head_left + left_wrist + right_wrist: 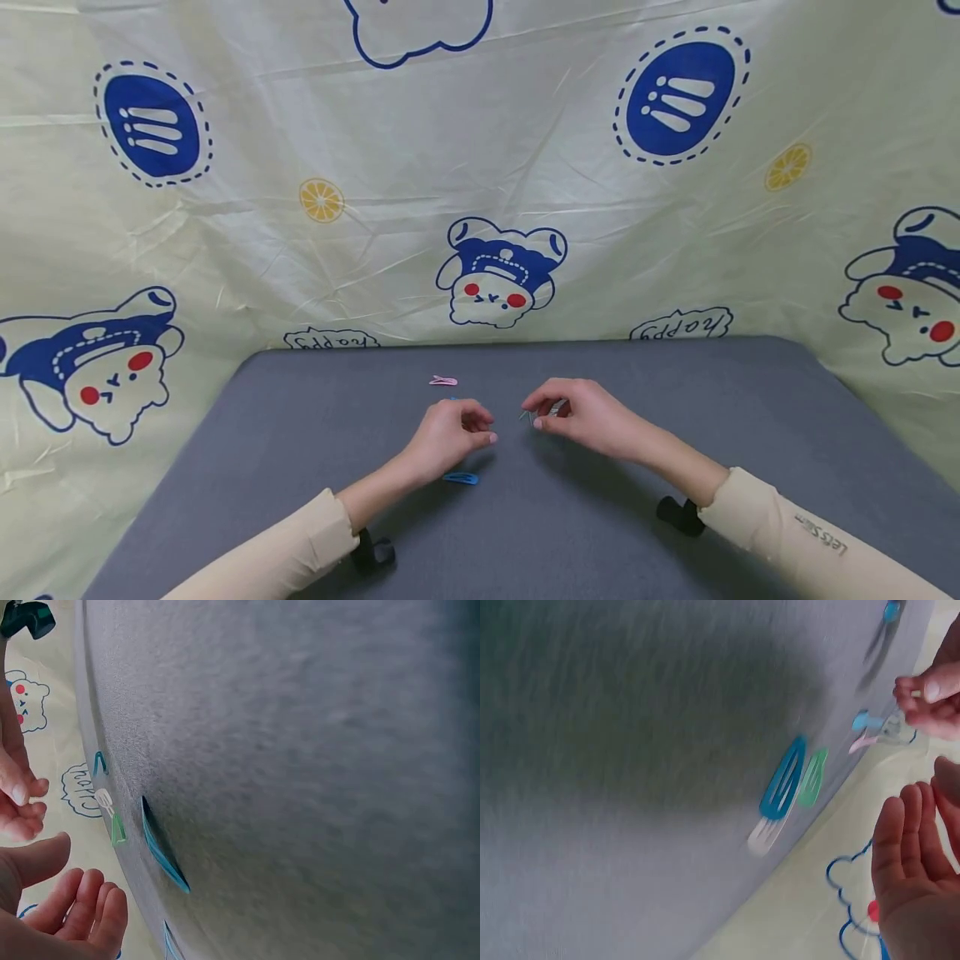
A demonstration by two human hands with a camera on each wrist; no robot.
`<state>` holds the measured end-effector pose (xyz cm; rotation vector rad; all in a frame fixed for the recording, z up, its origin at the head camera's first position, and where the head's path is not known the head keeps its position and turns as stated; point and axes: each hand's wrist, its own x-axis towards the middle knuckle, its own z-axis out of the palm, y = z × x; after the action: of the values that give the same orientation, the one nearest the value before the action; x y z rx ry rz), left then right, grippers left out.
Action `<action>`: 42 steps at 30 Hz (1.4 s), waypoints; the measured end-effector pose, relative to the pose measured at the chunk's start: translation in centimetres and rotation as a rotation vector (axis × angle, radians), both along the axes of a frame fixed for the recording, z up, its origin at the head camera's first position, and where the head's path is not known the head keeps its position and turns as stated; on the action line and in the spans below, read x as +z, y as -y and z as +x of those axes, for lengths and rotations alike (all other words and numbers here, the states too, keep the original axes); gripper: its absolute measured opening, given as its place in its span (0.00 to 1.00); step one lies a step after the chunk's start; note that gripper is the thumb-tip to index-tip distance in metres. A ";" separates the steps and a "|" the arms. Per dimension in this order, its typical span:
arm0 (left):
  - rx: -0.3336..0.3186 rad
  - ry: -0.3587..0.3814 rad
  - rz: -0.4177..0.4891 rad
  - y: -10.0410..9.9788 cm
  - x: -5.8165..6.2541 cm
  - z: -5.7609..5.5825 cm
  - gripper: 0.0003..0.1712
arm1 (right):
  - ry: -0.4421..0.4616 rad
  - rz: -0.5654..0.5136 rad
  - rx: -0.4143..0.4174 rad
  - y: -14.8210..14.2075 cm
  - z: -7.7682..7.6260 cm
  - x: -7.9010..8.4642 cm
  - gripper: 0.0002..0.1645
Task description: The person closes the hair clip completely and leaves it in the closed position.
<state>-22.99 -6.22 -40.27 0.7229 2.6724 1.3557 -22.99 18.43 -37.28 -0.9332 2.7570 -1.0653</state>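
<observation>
My left hand [450,435] hovers over the grey table with fingers loosely bent and nothing between them. A blue hair clip [461,478] lies just below it, and a pink hair clip [443,381] lies farther back. To the right, my right hand [588,417] has its thumb and fingers apart, holding nothing. Past its fingers, the right wrist view shows a blue snap clip [784,780], a green clip [813,777] and a white clip [761,837] close together on the table. The right hand partly hides this group in the head view.
The grey tabletop [315,433] ends at a back edge, with a pale printed cloth [390,275] behind it. Black straps with camera mounts [680,516] sit at both wrists, below the cream sleeves [810,533].
</observation>
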 end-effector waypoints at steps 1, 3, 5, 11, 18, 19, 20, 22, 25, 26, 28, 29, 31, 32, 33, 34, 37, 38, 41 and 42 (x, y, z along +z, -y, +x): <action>0.003 0.002 0.001 -0.2 0.0 -0.1 0.10 | -0.007 0.009 0.004 -0.2 -0.3 0.1 0.13; 0.013 0.011 0.003 -0.5 0.0 -0.4 0.10 | -0.019 0.026 0.011 -0.5 -1.0 0.1 0.13; 0.023 0.022 0.002 -0.8 0.0 -0.7 0.10 | -0.030 0.037 0.029 -0.7 -1.6 0.2 0.12; 0.035 0.039 -0.001 -1.6 -0.3 -1.5 0.09 | -0.048 0.070 0.069 -1.4 -3.2 0.0 0.12; 0.035 0.076 0.011 -2.1 -1.0 -2.0 0.08 | -0.008 0.117 0.087 -1.7 -5.0 -0.7 0.10; 0.033 0.076 0.011 -2.2 -1.1 -2.0 0.08 | -0.002 0.126 0.087 -1.7 -5.3 -0.9 0.10; 0.032 0.075 0.010 -2.2 -1.2 -2.1 0.08 | 0.005 0.134 0.085 -1.7 -5.6 -1.0 0.10; 0.028 0.072 0.008 -2.4 -1.3 -2.2 0.07 | 0.020 0.143 0.084 -1.8 -6.1 -1.3 0.10; 0.033 0.078 0.006 -2.5 -1.2 -2.4 0.06 | 0.034 0.148 0.098 -1.8 -6.8 -1.8 0.10; 0.035 0.085 0.006 -2.6 -1.2 -2.4 0.06 | 0.038 0.147 0.108 -1.8 -7.0 -2.0 0.10; 0.031 0.095 0.010 -2.7 -1.2 -2.5 0.06 | 0.054 0.143 0.123 -1.8 -7.3 -2.3 0.09; 0.028 0.102 0.013 -2.7 -1.2 -2.5 0.07 | 0.063 0.140 0.128 -1.8 -7.5 -2.5 0.09; 0.020 0.113 0.013 -2.8 -1.2 -2.5 0.07 | 0.084 0.130 0.131 -1.8 -7.6 -2.9 0.09; 0.017 0.118 0.014 -2.9 -1.3 -2.5 0.07 | 0.096 0.126 0.130 -1.8 -7.7 -3.0 0.09; 0.013 0.120 0.016 -2.9 -1.3 -2.5 0.07 | 0.107 0.124 0.127 -1.8 -7.7 -3.1 0.09; 0.011 0.121 0.018 -2.9 -1.4 -2.5 0.07 | 0.108 0.120 0.131 -1.9 -7.8 -3.2 0.09; 0.008 0.114 0.022 -2.8 -1.5 -2.6 0.08 | 0.127 0.109 0.135 -1.7 -7.9 -3.3 0.09; 0.007 0.112 0.025 -2.8 -1.5 -2.6 0.08 | 0.131 0.109 0.135 -1.6 -7.9 -3.3 0.09; 0.005 0.110 0.027 -2.6 -1.5 -2.7 0.08 | 0.139 0.117 0.135 -1.3 -8.0 -3.2 0.10; 0.004 0.112 0.028 -2.6 -1.5 -2.7 0.08 | 0.134 0.123 0.137 -1.2 -8.0 -3.3 0.10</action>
<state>-25.73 -3.64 -41.81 0.6245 2.5749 1.3937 -31.02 19.62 -40.53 -0.9790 2.5755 -0.8921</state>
